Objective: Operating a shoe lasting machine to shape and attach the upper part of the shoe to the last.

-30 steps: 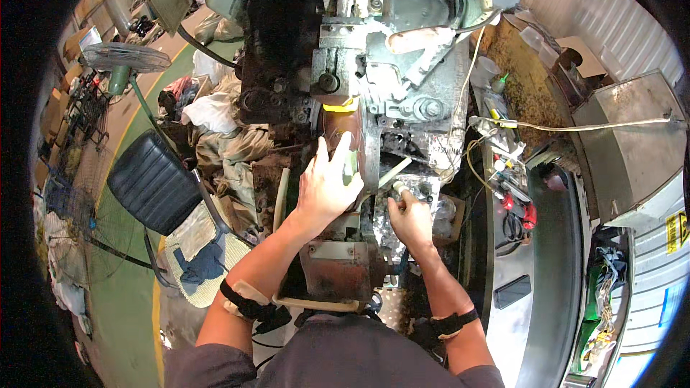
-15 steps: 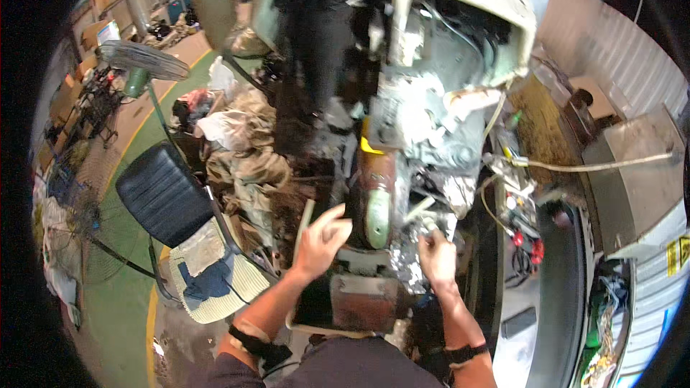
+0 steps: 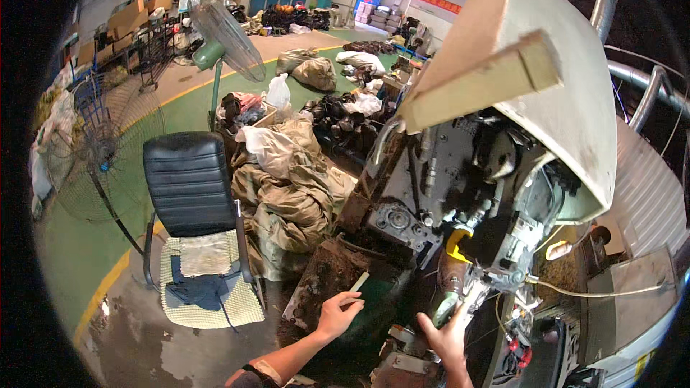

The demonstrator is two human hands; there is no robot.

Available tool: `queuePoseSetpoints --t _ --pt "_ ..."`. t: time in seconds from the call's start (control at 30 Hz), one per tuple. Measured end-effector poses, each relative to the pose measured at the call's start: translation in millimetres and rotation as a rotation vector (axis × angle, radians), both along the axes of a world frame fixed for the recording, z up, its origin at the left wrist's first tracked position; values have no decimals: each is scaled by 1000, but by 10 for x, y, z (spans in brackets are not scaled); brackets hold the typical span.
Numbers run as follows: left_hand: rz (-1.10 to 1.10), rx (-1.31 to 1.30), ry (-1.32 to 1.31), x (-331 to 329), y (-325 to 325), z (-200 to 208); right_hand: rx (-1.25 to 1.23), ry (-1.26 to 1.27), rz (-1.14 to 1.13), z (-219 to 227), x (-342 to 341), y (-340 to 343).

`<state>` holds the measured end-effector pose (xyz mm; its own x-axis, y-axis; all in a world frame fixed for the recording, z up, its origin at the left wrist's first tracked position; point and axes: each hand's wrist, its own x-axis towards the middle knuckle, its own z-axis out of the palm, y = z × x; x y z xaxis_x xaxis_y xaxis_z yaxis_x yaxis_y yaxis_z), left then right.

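Now the left hand (image 3: 336, 314) pinches a small flat stick (image 3: 357, 284) between thumb and fingers. The stick is pale and thin, and it pokes up and to the right, out past the fingertips, so its long side leans toward the big grey machine (image 3: 467, 201). The other fingers of that hand are curled in loosely.

The right hand (image 3: 447, 338) sits lower and further right. It is closed around the bottom of a shoe-shaped piece (image 3: 449, 294) (brown with a green tip) that stands up tall on the machine, just under a yellow part (image 3: 456, 243). So the shoe piece is right at the right fingers, and a little way to the right of the left fingers. The right hand is the nearer one.

Half a second ago the view looked more down at the machine, and the left hand was open and spread near the shoe piece. Now the view has tipped up to show a black chair (image 3: 188, 185), a fan (image 3: 223, 32) and piles of bags (image 3: 287, 187), and the left hand has pulled away to the left
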<state>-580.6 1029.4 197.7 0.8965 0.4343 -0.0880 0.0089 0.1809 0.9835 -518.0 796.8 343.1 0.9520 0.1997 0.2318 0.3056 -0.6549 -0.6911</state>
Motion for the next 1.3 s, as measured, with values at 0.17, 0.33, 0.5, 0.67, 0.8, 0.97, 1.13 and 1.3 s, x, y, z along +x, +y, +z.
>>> queuePoseSetpoints --t 0.17,0.33,0.5,0.67,0.8,0.97,1.13,1.3 --pt "-44 53 -99 138 -7 168 -6 45 -67 -165 92 108" --pt "-53 -89 -105 -1 3 141 39 -28 2 -483 302 23" --pt "-65 -116 -132 106 -13 336 -38 -135 18 -384 270 48" --pt "-113 -74 -178 500 -262 857 352 120 -27 133 55 -52" --pt "-407 -558 -175 576 -399 1606 875 527 138 819 -936 -257" --pt "-594 -166 -359 125 -1027 2094 184 -117 173 -106 -1797 -808" --pt "-718 -153 -393 -131 -1597 2049 349 -233 118 -326 -2267 -1207" --pt "-628 -455 58 75 -2536 1693 489 -367 -82 -307 -2583 -1814"
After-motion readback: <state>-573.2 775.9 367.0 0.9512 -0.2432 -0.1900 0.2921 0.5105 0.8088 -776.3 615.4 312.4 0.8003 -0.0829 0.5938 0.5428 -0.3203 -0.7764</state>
